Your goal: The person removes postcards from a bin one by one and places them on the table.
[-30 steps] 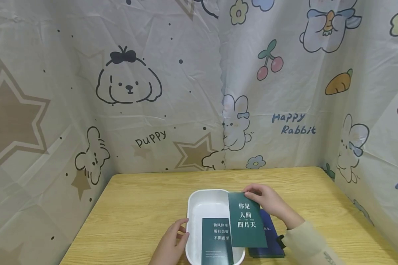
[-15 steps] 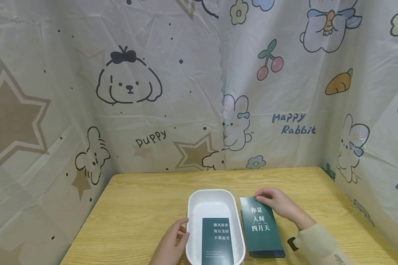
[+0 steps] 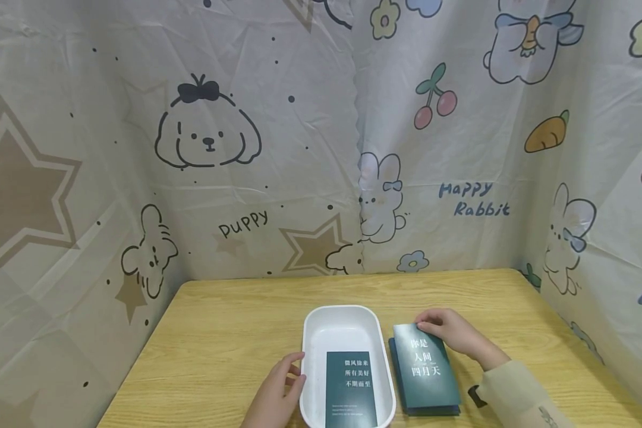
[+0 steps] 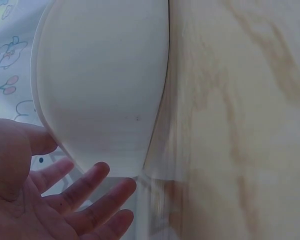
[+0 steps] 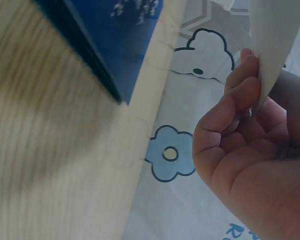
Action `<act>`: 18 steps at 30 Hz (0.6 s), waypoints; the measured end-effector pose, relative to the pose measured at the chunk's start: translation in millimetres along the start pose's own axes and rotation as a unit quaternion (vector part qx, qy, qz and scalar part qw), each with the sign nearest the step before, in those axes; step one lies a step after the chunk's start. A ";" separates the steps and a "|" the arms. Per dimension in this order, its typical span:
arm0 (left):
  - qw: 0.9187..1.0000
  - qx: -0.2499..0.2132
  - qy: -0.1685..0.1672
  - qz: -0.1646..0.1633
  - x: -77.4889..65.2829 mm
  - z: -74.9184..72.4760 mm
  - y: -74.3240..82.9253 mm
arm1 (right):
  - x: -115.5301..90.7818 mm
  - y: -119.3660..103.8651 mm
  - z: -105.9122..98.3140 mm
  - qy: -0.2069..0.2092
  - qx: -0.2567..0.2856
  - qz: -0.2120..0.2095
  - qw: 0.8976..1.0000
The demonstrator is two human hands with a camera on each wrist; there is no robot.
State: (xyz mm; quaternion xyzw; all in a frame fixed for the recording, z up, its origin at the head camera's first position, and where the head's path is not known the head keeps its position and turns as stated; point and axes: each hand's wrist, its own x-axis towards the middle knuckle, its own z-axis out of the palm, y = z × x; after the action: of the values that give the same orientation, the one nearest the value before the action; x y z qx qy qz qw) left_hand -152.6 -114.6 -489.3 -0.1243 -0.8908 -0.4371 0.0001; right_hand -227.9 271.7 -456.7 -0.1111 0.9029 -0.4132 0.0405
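My right hand [image 3: 450,334] pinches the far right corner of a green card [image 3: 428,380] printed with white characters; its pale back faces the right wrist view. Under that card lies a stack [image 5: 122,35] of dark blue and green cards, mostly covered in the head view. On the left, my left hand [image 3: 276,389] rests its loosely spread fingers against the left side of a white rectangular tray [image 3: 314,333]. Its thumb lies at the rim in the left wrist view. Another green card [image 3: 349,386] with white characters lies inside the tray.
All of this stands on a wood-grain table [image 3: 219,339]. Behind and at both sides hangs a pale curtain [image 3: 310,119] with cartoon prints, close to the table's far edge. A black band [image 3: 477,396] shows at the right sleeve [image 3: 516,389].
My right hand has carried the green card from over the tray's right edge rightward onto the stack, its near edge now lower. My left hand and the tray have stayed put.
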 end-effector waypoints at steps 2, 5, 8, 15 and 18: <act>1.000 0.000 -0.002 -0.002 0.1 -0.3 0.5 | 1.2 2.7 1.2 -0.002 -0.002 0.001 1.000; 1.000 0.002 -0.003 -0.005 0.3 -0.5 0.4 | 3.8 8.2 3.8 -0.006 -0.006 0.004 1.000; 1.000 0.002 -0.003 -0.012 1.0 0.0 -0.4 | 6.6 13.3 6.7 -0.008 -0.010 0.006 1.000; 1.000 0.000 -0.003 -0.026 1.7 0.9 0.0 | 11.2 19.3 13.1 -0.004 -0.022 0.024 0.999; 1.000 0.001 -0.001 -0.026 1.5 0.8 0.2 | 12.0 20.4 15.1 -0.002 -0.024 0.034 0.999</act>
State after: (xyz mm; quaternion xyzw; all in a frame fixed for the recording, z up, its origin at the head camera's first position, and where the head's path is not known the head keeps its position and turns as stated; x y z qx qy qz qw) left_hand -153.9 -113.5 -489.5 -0.1017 -0.8942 -0.4358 -0.0113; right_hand -240.5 270.7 -481.7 -0.0822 0.9158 -0.3894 0.0540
